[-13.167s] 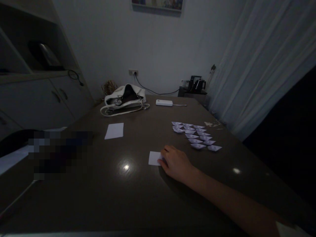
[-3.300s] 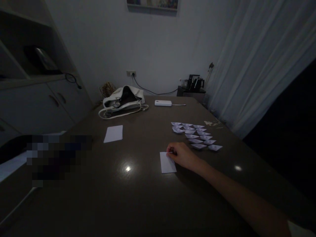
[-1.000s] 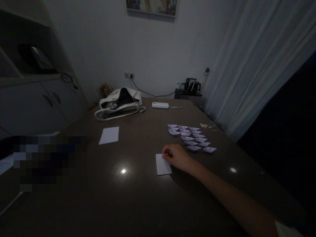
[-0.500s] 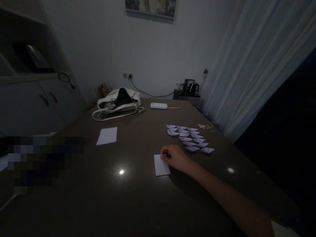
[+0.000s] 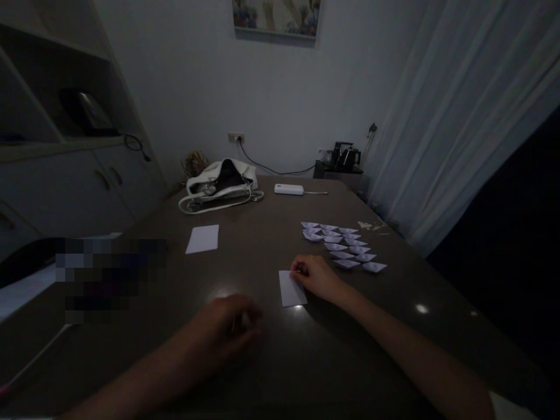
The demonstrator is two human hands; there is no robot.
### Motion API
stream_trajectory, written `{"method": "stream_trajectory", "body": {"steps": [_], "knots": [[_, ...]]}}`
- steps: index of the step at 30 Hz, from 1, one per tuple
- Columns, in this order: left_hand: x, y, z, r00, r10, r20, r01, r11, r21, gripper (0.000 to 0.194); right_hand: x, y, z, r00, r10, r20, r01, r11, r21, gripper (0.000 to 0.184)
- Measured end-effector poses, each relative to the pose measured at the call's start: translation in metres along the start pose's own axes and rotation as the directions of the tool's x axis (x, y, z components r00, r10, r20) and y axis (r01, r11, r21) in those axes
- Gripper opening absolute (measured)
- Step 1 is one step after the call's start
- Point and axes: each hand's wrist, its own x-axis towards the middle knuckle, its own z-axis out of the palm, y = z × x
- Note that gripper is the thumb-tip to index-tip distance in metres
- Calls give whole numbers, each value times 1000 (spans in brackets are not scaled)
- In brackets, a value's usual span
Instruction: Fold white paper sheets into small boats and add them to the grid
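Observation:
My right hand (image 5: 318,276) pinches the upper right corner of a small white sheet of paper (image 5: 291,290), apparently folded, that lies on the dark table. To the left and nearer me, my left hand (image 5: 230,326) hangs over the table, its fingers curved and blurred by motion, apart from the paper. A gap shows between its thumb and fingers, with nothing visible in it. Several folded paper boats (image 5: 343,247) sit in slanting rows just beyond my right hand. Farther left lies a stack of white paper (image 5: 203,238).
A white handbag (image 5: 223,184) rests at the table's far left, with a white power bank (image 5: 289,189) and short cable beside it. Paper scraps (image 5: 370,226) lie near the right edge. A black kettle (image 5: 349,157) stands on a low cabinet behind.
My left hand has come into view from the lower left, reaching toward the small paper. My right hand keeps its pinch on the paper. The whole view has shifted slightly.

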Motion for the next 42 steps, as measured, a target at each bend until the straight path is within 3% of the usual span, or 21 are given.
{"method": "stream_trajectory", "body": {"steps": [5, 8, 12, 18, 25, 28, 32, 37, 40, 42], "knots": [[91, 9, 5, 993, 116, -32, -113, 990, 89, 25, 2, 7, 0, 1000, 7, 17, -10, 985, 171, 3], [116, 4, 9, 991, 127, -43, -126, 992, 19, 21, 6, 14, 1, 1000, 4, 0, -3, 955, 298, 6], [119, -7, 7, 992, 90, -84, -107, 971, -214, 22, 11, 22, 3, 998, 64, -1, -56, 884, 464, 13], [118, -14, 3, 995, -35, -95, -24, 830, -557, 18, 13, 23, 9, 988, 89, 127, -149, 773, 616, 22], [119, -14, 4, 992, -44, -119, -61, 657, -752, 33, 15, 22, 16, 984, 178, -8, -105, 618, 779, 26], [116, -14, 5, 989, -77, -128, -59, 584, -810, 30, 14, 19, 17, 982, 188, -36, -81, 577, 813, 22], [114, -15, 7, 989, -87, -121, -59, 519, -853, 22, 12, 17, 17, 992, 107, -74, -8, 621, 784, 10], [116, -15, 6, 992, -112, -52, 2, 436, -900, 26, 8, 14, 15, 961, -27, -276, 180, 818, 546, 16], [118, -16, 6, 992, -123, 5, 66, 495, -866, 28, 6, 12, 14, 907, -140, -397, 307, 866, 395, 20], [119, -18, 6, 994, -111, 6, 67, 559, -826, 27, 4, 11, 13, 888, -211, -409, 360, 872, 332, 21]]}}
